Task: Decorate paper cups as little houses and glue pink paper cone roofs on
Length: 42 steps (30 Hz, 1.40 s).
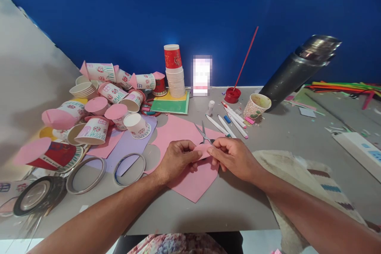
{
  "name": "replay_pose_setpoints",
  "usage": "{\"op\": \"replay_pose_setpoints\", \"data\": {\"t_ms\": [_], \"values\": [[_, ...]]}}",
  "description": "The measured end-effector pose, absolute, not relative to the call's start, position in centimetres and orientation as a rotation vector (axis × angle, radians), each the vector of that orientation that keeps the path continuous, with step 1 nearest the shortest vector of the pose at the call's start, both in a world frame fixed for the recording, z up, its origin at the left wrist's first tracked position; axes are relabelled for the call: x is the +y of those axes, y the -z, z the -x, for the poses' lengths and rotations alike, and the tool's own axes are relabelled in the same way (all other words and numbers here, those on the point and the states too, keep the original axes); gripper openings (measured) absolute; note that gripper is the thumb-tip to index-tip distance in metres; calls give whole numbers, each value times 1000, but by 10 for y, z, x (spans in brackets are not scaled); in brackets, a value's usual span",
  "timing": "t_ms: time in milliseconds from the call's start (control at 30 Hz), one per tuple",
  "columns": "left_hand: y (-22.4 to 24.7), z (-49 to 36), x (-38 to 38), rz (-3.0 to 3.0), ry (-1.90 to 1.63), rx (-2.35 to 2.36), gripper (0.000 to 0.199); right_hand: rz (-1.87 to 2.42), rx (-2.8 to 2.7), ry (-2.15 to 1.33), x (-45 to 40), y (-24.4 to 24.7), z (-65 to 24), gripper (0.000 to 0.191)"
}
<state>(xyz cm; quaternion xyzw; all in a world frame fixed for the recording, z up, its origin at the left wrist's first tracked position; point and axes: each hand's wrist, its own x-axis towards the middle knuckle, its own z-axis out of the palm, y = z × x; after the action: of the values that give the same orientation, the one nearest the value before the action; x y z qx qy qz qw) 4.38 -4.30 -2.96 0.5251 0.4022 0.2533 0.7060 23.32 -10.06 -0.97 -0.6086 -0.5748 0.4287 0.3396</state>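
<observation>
Both hands meet over the middle of the grey table. My left hand (182, 155) pinches the left edge of a small pink paper piece (204, 151), and my right hand (230, 155) pinches its right edge. Beneath them lies a large pink sheet (193, 186) with rounded cut-outs along its left side. Scissors (203, 134) rest on that sheet just beyond the fingers, their blades apart and pointing away; their handles are partly hidden by the hands and the small piece.
Decorated paper cups (97, 130) with pink tops crowd the left, near tape rolls (129, 170). A cup stack (175, 75) stands behind. Markers (235, 117), a used cup (257, 105), a dark flask (293, 73), a cloth (279, 170) and a power strip (360, 151) lie rightward.
</observation>
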Motion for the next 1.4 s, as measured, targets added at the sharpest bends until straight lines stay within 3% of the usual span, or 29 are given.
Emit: {"op": "replay_pose_setpoints", "data": {"t_ms": [533,800,1400], "values": [[28,-42,-42,-1195,-553,917,27,1566,-1584,-990,-97,16,-234,27],[25,-44,-45,-1194,-544,836,29,1522,-1464,-1176,-100,12,-236,27],[19,-42,-50,-1324,-583,869,31,1580,-1523,-1000,-102,15,-234,34]]}}
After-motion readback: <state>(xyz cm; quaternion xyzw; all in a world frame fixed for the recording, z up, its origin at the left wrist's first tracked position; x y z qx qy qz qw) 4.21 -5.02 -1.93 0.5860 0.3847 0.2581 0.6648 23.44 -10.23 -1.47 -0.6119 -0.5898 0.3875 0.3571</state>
